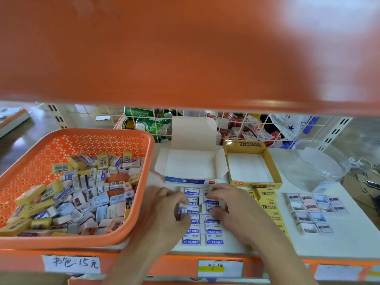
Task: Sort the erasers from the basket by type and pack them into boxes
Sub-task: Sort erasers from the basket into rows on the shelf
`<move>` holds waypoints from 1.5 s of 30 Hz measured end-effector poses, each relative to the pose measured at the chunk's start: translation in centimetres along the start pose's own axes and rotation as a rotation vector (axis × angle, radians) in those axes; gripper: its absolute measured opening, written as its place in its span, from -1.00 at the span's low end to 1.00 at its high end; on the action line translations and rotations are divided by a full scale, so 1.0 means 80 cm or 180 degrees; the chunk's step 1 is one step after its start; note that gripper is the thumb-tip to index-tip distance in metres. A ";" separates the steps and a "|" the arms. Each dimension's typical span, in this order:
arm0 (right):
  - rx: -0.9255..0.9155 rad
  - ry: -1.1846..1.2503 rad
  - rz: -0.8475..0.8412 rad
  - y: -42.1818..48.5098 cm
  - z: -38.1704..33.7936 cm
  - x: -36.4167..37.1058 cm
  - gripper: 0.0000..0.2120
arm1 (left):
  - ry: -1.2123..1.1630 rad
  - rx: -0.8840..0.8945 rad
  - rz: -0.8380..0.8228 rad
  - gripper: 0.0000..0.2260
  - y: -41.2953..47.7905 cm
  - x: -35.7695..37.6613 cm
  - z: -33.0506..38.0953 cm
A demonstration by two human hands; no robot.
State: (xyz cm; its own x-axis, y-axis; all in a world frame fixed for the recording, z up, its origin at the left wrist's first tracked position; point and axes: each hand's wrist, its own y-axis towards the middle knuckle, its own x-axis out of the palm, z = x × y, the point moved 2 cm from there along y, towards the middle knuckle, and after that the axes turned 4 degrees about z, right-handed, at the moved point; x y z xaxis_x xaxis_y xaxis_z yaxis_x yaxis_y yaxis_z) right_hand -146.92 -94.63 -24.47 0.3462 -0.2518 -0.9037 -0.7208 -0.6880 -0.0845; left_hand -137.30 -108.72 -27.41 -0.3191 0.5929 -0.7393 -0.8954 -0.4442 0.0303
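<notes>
White shelf top (339, 239) in a shop; a blurred orange shelf (185, 48) blocks the upper view. Left is the basket (98, 132), behind are an open white box (193, 130) and a yellow box (276, 169). The eraser rows (213, 241) lie under both hands — left hand (162, 217) pinches one eraser (179, 212), right hand (236, 208) is curled over them, grip unclear.

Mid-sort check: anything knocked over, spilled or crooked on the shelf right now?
Only the clear plastic tub on the far right looks tipped on its side. The sorted eraser rows look tidy, and nothing has spilled from the orange basket.
</notes>
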 end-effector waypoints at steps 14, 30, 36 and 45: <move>-0.0047 0.0067 0.0005 -0.001 0.001 -0.001 -0.68 | -0.0890 -0.0606 0.0616 -0.86 0.020 0.012 -0.008; -0.0208 -0.0006 -0.0194 0.003 0.004 -0.006 -0.64 | 0.0122 0.0012 0.0767 -0.81 0.020 0.013 -0.002; -0.0245 0.0153 -0.0196 0.007 0.008 -0.002 -0.66 | 0.0153 0.0096 0.0958 -0.78 0.019 0.012 0.007; -0.0262 0.0366 -0.0210 0.008 0.011 -0.001 -0.66 | 0.0136 0.0226 0.0389 -0.60 0.019 0.011 0.001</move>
State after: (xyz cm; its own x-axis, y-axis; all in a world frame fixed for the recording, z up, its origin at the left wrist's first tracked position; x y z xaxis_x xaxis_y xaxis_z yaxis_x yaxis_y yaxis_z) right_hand -147.94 -94.43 -24.79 0.4610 -0.2773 -0.8429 -0.6443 -0.7578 -0.1030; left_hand -139.02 -108.80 -27.97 -0.4149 0.5077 -0.7551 -0.8709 -0.4618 0.1681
